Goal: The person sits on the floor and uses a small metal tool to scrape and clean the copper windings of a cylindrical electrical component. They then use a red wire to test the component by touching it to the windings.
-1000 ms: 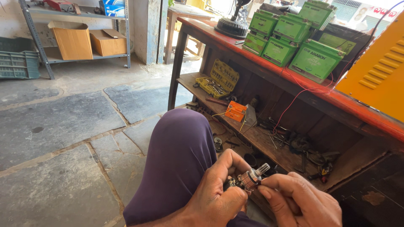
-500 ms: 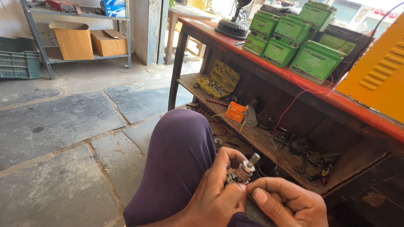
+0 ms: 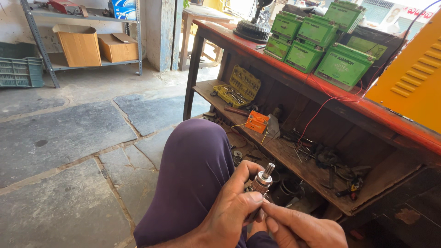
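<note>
two hands on a small metal shaft part

left hand (image 3: pixel 229 213) curls closed around the metal shaft (image 3: pixel 262 183), above the purple knee (image 3: pixel 195 170); right hand (image 3: pixel 305 228) fingertips pinch its lower end, near the wooden shelf (image 3: pixel 294 158).

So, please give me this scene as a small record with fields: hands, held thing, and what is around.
left hand: grips a small metal shaft part, splined tip up
right hand: fingers touch the part's lower end
under hands: knee in purple trousers
right side: red workbench with green batteries
lower shelf: yellow socket set, orange meter
</note>
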